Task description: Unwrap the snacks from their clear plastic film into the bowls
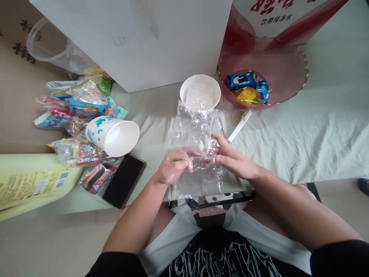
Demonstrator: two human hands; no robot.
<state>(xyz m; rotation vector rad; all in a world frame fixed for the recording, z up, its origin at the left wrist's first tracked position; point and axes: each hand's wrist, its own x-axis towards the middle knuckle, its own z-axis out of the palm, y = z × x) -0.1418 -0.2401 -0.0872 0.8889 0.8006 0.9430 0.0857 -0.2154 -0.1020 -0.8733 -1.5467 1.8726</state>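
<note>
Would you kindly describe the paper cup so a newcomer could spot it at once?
Start at the big white box, then go left to the pile of wrapped snacks. At the pile's right edge, just beyond the dark phone, the paper cup lies on its side. A blue leafy print and wide round mouth set it apart from those snacks.

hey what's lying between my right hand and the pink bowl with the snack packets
In the head view, a slim white tool lies on the cloth between your right hand and the pink bowl.
</note>
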